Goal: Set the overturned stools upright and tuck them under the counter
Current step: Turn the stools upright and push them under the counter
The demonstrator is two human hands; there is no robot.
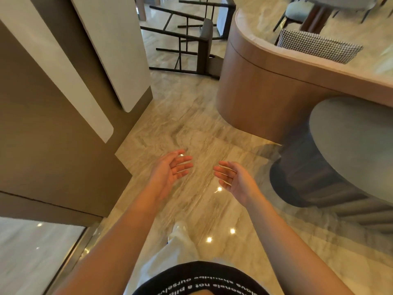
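Two overturned stools lie on their sides at the far end of the floor, well apart from the hands. The nearer stool has thin, straight dark metal legs pointing left and a grey padded seat, which lies close beside the rounded end of the counter. The farther stool is just behind it, with the same dark frame, and is partly cut off by the top edge.

The counter stands on one curved base of smooth wood veneer under a pale veined stone top. One upright round stool, with a matte grey seat and a dark ribbed base, sits near on the right, partly under the counter's overhang. One houndstooth cushion shows beyond the countertop.

Both hands are in view. The left hand and right hand hang released above the floor, palms turned toward each other, fingers loose, grasping nothing.

The floor is glossy, beige-veined stone with small bright light spots. On the left stands a brown cabinet bearing two white panels with rounded corners.
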